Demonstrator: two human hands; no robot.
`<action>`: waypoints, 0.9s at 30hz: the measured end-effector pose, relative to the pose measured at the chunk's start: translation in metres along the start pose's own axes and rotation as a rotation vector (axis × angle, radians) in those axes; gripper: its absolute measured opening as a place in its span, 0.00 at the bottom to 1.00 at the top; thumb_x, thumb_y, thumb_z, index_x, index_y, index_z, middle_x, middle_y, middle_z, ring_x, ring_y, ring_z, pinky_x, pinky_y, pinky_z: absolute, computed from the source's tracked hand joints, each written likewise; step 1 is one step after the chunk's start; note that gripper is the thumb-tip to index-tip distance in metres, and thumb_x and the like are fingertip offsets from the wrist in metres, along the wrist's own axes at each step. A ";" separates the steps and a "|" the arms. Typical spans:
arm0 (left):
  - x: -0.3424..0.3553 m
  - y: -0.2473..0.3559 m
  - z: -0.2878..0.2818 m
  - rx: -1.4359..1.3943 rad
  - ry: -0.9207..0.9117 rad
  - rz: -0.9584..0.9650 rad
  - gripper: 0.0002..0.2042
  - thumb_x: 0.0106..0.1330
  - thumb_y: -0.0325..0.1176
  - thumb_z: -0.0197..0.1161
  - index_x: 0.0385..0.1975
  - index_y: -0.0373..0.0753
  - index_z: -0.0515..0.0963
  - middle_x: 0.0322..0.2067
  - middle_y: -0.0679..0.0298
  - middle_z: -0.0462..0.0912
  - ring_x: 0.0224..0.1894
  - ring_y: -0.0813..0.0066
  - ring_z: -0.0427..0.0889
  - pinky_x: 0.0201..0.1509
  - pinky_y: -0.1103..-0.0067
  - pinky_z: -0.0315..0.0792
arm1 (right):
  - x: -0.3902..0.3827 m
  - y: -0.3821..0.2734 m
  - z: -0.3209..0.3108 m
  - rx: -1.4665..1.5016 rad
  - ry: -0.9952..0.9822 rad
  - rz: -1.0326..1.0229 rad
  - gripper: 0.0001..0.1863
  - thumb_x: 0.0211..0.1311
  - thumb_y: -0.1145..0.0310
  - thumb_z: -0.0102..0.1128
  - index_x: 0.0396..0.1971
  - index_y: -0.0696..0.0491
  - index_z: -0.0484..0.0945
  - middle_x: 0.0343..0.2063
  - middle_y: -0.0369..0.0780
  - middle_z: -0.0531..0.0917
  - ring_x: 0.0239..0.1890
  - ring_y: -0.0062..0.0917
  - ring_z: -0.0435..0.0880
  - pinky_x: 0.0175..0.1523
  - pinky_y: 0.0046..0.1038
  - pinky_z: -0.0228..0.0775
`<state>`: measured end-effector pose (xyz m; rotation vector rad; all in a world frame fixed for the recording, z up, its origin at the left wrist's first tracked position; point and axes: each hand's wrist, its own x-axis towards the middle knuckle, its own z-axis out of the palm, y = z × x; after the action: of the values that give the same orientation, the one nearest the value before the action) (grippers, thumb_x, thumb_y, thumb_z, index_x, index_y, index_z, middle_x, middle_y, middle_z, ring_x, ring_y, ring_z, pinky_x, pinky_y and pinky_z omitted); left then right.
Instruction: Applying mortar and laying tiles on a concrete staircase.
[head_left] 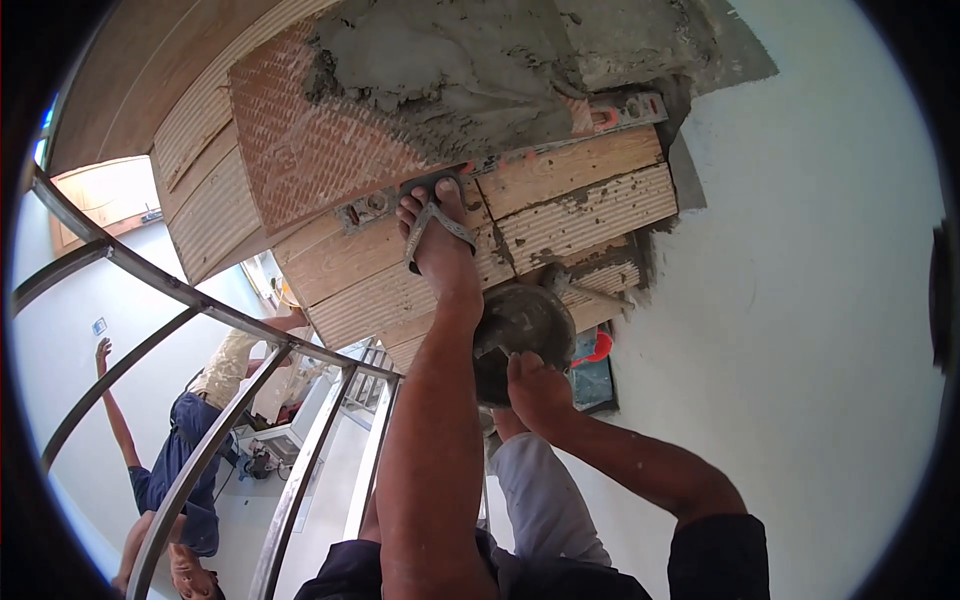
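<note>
In the head view, a metal railing [150, 272] crosses the lower left before 1 co-worker [203, 535]; a spirit level [635, 110] edges mortar [430, 70] up top. Wood-look tiles [590, 210] meet a pale wall [800, 300] at right. At centre, the right hand [538, 388], elbow bent, grips a dark bucket [525, 315], fingers curled; the left hand is out of view.

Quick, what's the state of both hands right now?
Left hand: not in view.
Right hand: closed, apparently holding the dark bucket at its near side.

Right grip [538, 388] on bucket [523, 322] (dark); mortar [400, 58]
</note>
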<state>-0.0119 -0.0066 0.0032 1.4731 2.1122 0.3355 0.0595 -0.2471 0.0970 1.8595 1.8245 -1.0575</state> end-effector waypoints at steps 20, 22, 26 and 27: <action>0.006 0.000 0.009 0.082 0.097 0.043 0.34 0.84 0.55 0.38 0.62 0.23 0.70 0.67 0.35 0.71 0.72 0.38 0.65 0.78 0.57 0.56 | 0.068 -0.085 0.057 -0.564 -0.178 -0.052 0.23 0.63 0.59 0.58 0.46 0.63 0.86 0.43 0.62 0.82 0.24 0.50 0.85 0.14 0.45 0.71; 0.007 -0.001 0.008 0.091 0.061 0.032 0.34 0.84 0.55 0.38 0.62 0.23 0.69 0.68 0.34 0.70 0.73 0.38 0.64 0.79 0.56 0.55 | 0.067 -0.081 0.077 -0.516 -0.178 -0.104 0.21 0.63 0.61 0.59 0.46 0.62 0.87 0.43 0.61 0.82 0.26 0.50 0.85 0.15 0.46 0.71; 0.004 0.000 0.006 0.087 0.083 0.045 0.35 0.84 0.56 0.37 0.63 0.22 0.69 0.68 0.34 0.70 0.73 0.36 0.64 0.79 0.55 0.54 | 0.068 -0.058 0.106 -0.307 -0.125 -0.045 0.19 0.61 0.64 0.60 0.47 0.60 0.87 0.42 0.59 0.82 0.31 0.51 0.87 0.17 0.49 0.71; 0.004 0.002 0.005 0.084 0.087 0.052 0.35 0.84 0.56 0.37 0.63 0.22 0.69 0.68 0.33 0.70 0.73 0.35 0.65 0.80 0.55 0.54 | 0.072 -0.048 0.110 -0.307 -0.039 -0.057 0.18 0.62 0.64 0.61 0.46 0.59 0.88 0.42 0.57 0.83 0.32 0.49 0.87 0.18 0.49 0.72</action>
<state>-0.0084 -0.0024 -0.0016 1.5906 2.1830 0.3405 -0.0238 -0.2654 -0.0144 1.6049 1.9042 -0.7726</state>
